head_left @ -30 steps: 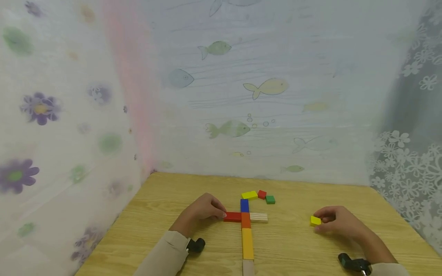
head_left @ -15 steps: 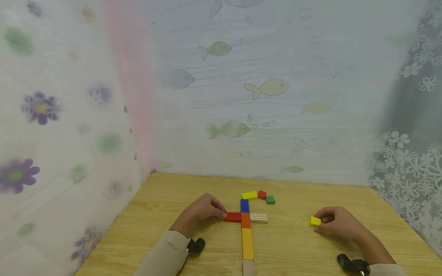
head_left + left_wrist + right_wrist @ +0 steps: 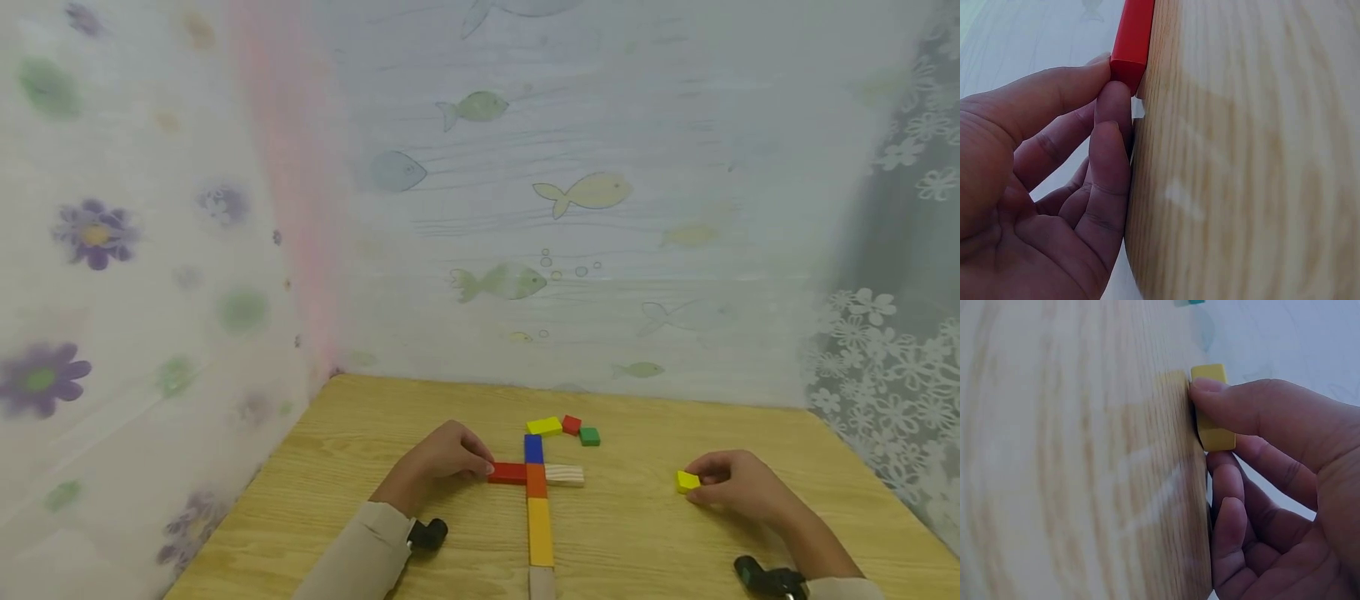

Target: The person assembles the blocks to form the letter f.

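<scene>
My left hand (image 3: 444,457) pinches the outer end of a long red block (image 3: 507,473) lying flat on the table; the left wrist view shows thumb and fingertips at the block's end (image 3: 1130,53). That block forms the left arm of a cross. A plain wooden block (image 3: 564,475) makes the right arm. Down the middle run a blue block (image 3: 533,448), an orange-red block (image 3: 536,481), an orange-yellow block (image 3: 540,532) and a pale block (image 3: 542,583). Well to the right, my right hand (image 3: 742,486) holds a small yellow block (image 3: 687,482) between thumb and fingers, at the tabletop.
Behind the cross lie a yellow block (image 3: 543,427), a small red block (image 3: 572,425) and a small green block (image 3: 589,437). The wooden table (image 3: 420,396) meets a fish-patterned curtain (image 3: 487,208) at its back edge. A flowered curtain (image 3: 150,292) hangs on the left.
The head view has shifted very slightly. Both hands and all the blocks keep their places on the table.
</scene>
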### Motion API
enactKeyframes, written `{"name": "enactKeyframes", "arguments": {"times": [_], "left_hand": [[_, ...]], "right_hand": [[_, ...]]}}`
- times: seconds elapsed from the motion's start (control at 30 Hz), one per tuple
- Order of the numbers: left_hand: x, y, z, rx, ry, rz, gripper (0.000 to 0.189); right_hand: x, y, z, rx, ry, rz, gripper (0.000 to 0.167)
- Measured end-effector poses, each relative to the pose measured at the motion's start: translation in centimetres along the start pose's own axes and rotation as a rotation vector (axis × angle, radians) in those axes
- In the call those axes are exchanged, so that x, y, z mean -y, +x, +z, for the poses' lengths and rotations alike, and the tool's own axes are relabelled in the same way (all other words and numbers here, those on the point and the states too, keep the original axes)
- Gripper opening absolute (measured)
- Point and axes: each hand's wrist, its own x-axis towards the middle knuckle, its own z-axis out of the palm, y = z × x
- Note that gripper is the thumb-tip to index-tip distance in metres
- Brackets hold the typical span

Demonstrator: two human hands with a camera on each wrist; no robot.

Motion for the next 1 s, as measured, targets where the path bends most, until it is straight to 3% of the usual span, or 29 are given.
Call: {"name": "enactKeyframes", "arguments": {"times": [0.33, 0.53, 0.7, 1.0], "left_hand": [[-0.1, -0.3, -0.3, -0.005, 0.025, -0.007, 0.011], [0.1, -0.4, -0.2, -0.011, 0.034, -0.015, 0.01], [0.3, -0.2, -0.1, -0.016, 0.043, 0.012, 0.01], [-0.7, -0.7, -0.1, -0.019, 0.028, -0.015, 0.01]], "right_hand": [[0.7, 0.0, 0.3, -0.02, -0.021, 0.011, 0.043], [1.0, 0.0, 0.3, -0.01, -0.04, -0.035, 0.042], [1.0, 0.2, 0.0, -0.024, -0.099, -0.035, 0.042], [2.1, 0.5, 0.1, -0.033, -0.084, -0.048, 0.041]]}}
